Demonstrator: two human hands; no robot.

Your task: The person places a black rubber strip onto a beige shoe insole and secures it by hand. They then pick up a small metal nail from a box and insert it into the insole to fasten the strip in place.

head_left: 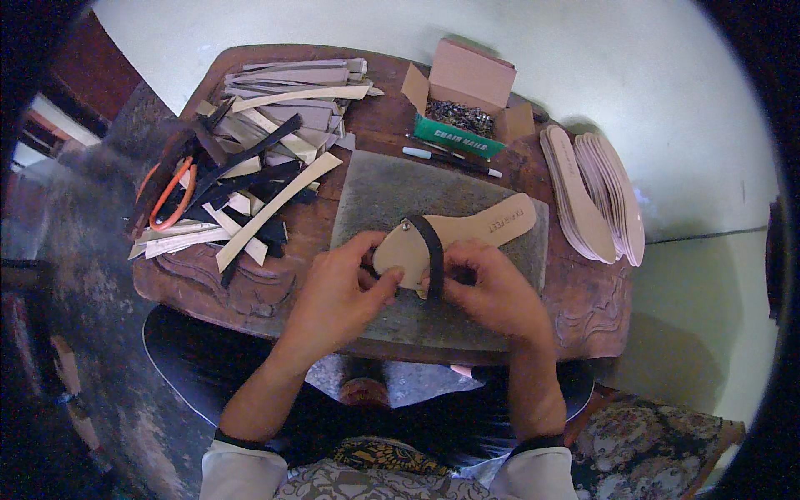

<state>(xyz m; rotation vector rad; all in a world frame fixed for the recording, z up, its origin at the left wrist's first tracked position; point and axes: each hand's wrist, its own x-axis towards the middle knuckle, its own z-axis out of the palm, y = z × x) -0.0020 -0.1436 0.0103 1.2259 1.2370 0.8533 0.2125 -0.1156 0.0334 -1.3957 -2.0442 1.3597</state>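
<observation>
A tan sandal insole (479, 231) lies over a grey stone slab (392, 196) on a carved wooden table (583, 300). A black strap (432, 250) crosses its toe end, fixed at the top by a small metal tack. My left hand (337, 296) grips the insole's toe, thumb on its top face. My right hand (492, 292) pinches the strap's lower end against the insole's near edge.
A heap of cut tan and black strips (250, 167) with orange-handled scissors (171, 196) fills the table's left. An open cardboard box of nails (462, 112) and two pens (450, 158) sit at the back. A stack of insoles (596, 196) rests at the right edge.
</observation>
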